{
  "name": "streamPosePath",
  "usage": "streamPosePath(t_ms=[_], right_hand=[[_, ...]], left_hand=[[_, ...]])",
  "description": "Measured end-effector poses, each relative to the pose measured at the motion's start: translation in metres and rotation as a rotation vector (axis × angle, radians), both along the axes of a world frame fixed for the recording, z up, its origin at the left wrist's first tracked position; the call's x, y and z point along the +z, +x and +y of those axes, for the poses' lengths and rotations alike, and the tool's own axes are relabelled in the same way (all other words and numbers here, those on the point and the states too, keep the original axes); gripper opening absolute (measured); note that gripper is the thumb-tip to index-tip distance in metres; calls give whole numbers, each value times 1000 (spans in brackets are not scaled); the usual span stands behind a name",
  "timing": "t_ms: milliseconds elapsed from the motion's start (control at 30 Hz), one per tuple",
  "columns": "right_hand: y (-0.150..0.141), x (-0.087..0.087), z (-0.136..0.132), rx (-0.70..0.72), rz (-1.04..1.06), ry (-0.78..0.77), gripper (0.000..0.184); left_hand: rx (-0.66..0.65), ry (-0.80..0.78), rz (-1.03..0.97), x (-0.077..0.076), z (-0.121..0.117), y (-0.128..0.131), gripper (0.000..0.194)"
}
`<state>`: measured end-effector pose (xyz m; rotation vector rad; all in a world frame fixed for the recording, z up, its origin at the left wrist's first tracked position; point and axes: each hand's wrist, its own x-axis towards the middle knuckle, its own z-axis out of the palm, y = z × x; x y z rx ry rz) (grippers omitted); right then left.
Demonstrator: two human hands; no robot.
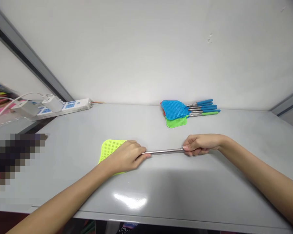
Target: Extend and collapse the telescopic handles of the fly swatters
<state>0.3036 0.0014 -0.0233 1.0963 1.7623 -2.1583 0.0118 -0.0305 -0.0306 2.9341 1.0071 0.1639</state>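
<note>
A fly swatter with a yellow-green mesh head (109,149) and a bare metal rod (164,151) lies flat on the grey table (146,182). My left hand (127,157) rests over the head and pinches the rod where it joins the mesh. My right hand (200,144) is closed around the rod's other end, hiding the handle. The rod runs straight between both hands.
A stack of fly swatters (183,111) with blue and green heads and blue and green grips lies at the back of the table near the wall. A white power strip (63,106) with plugged adapters sits at the back left. A blurred-out patch covers the left edge.
</note>
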Motion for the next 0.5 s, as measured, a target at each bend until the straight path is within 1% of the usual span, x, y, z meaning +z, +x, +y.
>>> streamPosePath(t_ms=[133, 300, 500], right_hand=[[-1, -4, -2, -17, 3, -91, 31], [-9, -3, -9, -19, -18, -170, 35], [-21, 0, -18, -13, -69, -227, 36]], left_hand=[[-5, -1, 35, -1, -2, 1, 42], [-19, -1, 91, 2, -6, 5, 42], [-53, -4, 33, 0, -14, 11, 41]])
